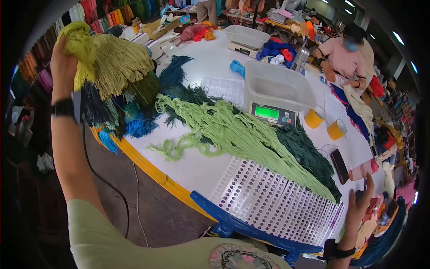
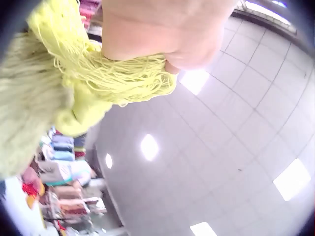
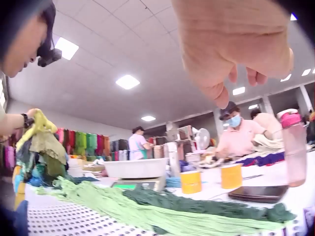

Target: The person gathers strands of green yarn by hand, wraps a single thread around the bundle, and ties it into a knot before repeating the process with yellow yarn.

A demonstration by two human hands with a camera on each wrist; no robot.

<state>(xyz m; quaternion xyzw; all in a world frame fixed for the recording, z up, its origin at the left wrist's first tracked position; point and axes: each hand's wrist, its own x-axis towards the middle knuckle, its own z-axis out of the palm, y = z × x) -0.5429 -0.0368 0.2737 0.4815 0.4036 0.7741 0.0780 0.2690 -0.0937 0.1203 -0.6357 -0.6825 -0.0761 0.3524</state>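
My left hand (image 1: 64, 62) grips a bright yellow-green yarn skein (image 1: 77, 33) at the far left; in the left wrist view the strands loop under the curled fingers. Below and beside that skein hang an olive-beige bundle (image 1: 118, 62) and dark green and blue skeins. Nothing is in my right hand (image 1: 359, 208), whose fingers stay loose over the table's right side, near a phone (image 1: 339, 166) and a pink bottle (image 1: 363, 170). Between the hands, a light green skein (image 1: 233, 130) lies spread over dark green yarn (image 1: 309, 150) and a perforated white panel (image 1: 264, 197).
A scale (image 1: 273, 113) with a lit green display carries a white plastic tub (image 1: 280, 85); a second tub (image 1: 247, 36) stands behind. Two yellow thread spools (image 1: 315, 117) stand right of the scale. A blue metal bar (image 1: 260, 231) edges the table, and a masked person (image 1: 347, 58) works across it.
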